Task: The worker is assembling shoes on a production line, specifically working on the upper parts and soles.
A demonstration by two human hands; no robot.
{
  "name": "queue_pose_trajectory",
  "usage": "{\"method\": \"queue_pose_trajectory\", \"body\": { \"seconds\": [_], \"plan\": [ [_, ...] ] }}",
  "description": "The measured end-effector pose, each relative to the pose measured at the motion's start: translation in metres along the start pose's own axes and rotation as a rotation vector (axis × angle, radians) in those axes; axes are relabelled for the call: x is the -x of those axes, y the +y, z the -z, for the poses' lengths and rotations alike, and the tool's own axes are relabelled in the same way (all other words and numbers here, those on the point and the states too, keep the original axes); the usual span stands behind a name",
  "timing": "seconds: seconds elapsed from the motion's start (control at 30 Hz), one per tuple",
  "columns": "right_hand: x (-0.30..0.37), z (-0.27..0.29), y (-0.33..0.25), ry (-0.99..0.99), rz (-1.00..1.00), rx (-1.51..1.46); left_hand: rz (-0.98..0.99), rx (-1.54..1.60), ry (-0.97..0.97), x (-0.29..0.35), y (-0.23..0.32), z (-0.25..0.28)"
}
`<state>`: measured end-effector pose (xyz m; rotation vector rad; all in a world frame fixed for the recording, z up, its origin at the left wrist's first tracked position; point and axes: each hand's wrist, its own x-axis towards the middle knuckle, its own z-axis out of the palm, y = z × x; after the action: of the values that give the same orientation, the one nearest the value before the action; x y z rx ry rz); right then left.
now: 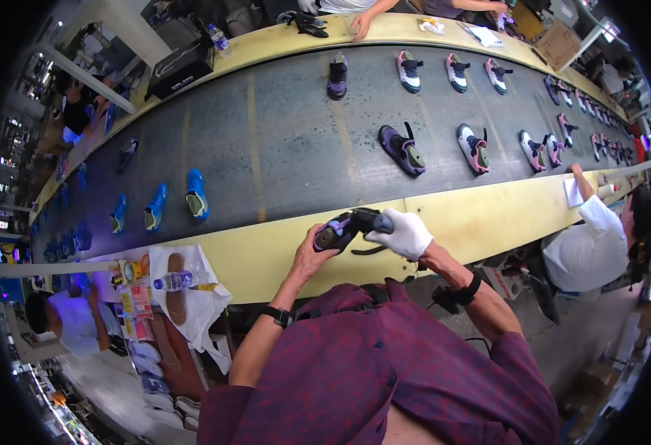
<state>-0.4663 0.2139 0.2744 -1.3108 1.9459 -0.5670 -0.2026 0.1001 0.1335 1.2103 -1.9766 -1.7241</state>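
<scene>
In front of my body, over the near ledge of the conveyor, I hold a dark black-and-purple sneaker (336, 231). Bare, my left hand (313, 254) is closed around the end with the opening, where an olive-coloured insole shows. A white glove covers my right hand (405, 234), closed on the dark far end of the same shoe; its fingertips are partly hidden there. Just below the shoe, a thin black curved strap (368, 252) shows against the ledge. Nearest on the belt is another black-and-purple sneaker (402, 150) with its strap standing up.
The grey belt (296, 141) carries blue shoes (197, 194) on the left and white-pink-black sneakers (473, 150) on the right. A black shoebox (181, 68) stands on the far ledge. Beside my left arm lies a bottle (173, 280). A co-worker (589, 245) sits at right.
</scene>
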Motion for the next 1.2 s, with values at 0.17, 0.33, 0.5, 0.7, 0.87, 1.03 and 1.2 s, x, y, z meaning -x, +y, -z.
{"method": "queue_pose_trajectory", "body": {
  "seconds": [0.17, 0.33, 0.5, 0.7, 0.87, 1.03, 1.2],
  "plan": [
    [-0.005, -0.014, -0.026, -0.206, -0.012, 0.165, 0.014, -0.019, 0.025, 0.004, 0.006, -0.007],
    [-0.008, 0.006, -0.025, -0.245, -0.069, 0.175, -0.046, -0.056, 0.043, 0.007, -0.005, -0.005],
    [-0.015, 0.013, -0.027, -0.170, -0.042, 0.119, -0.053, -0.024, 0.054, 0.006, 0.008, -0.007],
    [-0.019, 0.002, -0.035, -0.336, -0.014, 0.215, -0.009, -0.098, -0.009, 0.005, 0.018, -0.011],
    [-0.016, 0.012, -0.010, -0.223, -0.076, 0.223, -0.040, -0.147, 0.028, 0.006, 0.012, -0.013],
    [-0.013, 0.022, -0.025, -0.175, -0.108, 0.184, -0.001, -0.132, 0.011, 0.001, 0.012, -0.011],
    [-0.014, 0.000, -0.023, -0.296, -0.027, 0.160, 0.015, -0.144, -0.022, -0.008, 0.023, -0.014]
  ]
}}
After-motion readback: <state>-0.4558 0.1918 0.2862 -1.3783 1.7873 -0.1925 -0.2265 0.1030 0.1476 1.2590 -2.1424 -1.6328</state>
